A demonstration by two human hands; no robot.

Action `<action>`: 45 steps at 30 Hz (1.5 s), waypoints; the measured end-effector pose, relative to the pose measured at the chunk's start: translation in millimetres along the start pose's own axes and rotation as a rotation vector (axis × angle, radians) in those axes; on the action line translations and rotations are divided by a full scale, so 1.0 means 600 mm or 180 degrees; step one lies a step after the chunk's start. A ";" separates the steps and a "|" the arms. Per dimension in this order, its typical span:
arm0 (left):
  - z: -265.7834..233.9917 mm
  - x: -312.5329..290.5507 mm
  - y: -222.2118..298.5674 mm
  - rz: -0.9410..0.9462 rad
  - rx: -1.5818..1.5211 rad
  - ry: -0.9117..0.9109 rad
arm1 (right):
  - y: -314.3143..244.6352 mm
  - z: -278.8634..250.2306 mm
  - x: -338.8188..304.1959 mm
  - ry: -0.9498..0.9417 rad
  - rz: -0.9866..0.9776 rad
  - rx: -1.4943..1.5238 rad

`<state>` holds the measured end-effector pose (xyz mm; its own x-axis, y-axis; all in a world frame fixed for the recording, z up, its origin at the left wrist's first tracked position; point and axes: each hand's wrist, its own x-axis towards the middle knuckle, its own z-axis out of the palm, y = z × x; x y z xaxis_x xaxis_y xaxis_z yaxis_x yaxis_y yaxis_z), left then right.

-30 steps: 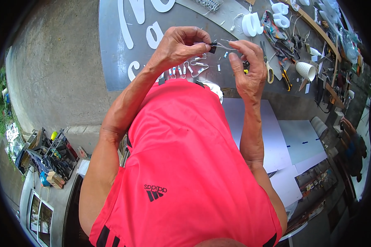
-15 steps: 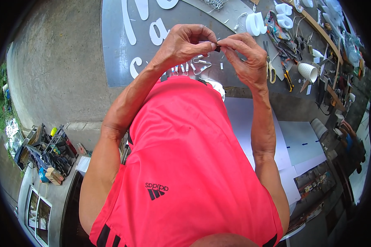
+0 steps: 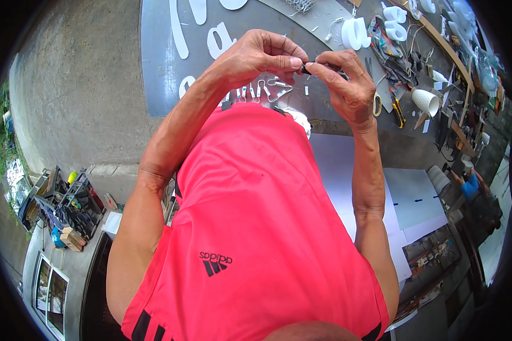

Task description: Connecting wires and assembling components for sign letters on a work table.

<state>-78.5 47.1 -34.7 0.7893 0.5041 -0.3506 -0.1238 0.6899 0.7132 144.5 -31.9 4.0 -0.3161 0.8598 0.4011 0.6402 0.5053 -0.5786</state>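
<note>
Above the near edge of a grey work table [image 3: 159, 85], my two hands meet fingertip to fingertip. My left hand [image 3: 260, 59] is closed, thumb and forefinger pinching a small black piece [image 3: 305, 69] too small to name. My right hand [image 3: 350, 85] also pinches at this piece from the other side; its fingers partly hide what they hold. Just below my hands, a string of small white light modules [image 3: 261, 91] joined by thin wires lies on the table. Beside my right wrist are scissors [image 3: 376, 104], with only part of their yellowish handle showing.
White letter-shaped cutouts [image 3: 218, 41] lie beyond my left hand. Thick white letters [image 3: 355, 34] stand further right. A yellow-and-black utility knife [image 3: 399, 112], a white textured cup [image 3: 425, 102], a crumpled cloth [image 3: 385, 42] and wooden strips [image 3: 438, 37] crowd the right side.
Both hands have shifted slightly to the right. My right hand has turned a little and drawn slightly apart from the left, with the small black piece still between them.
</note>
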 end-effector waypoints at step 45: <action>0.039 -0.016 -0.009 0.0552 0.1385 0.0354 | -0.022 0.004 -0.007 -0.0405 0.2684 0.2468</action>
<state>-71.7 26.3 -21.2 0.7071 0.6615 -0.2499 0.0339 0.3213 0.9464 135.6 -42.2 8.4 -0.0888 0.9248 -0.3699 0.0931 -0.3620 -0.9275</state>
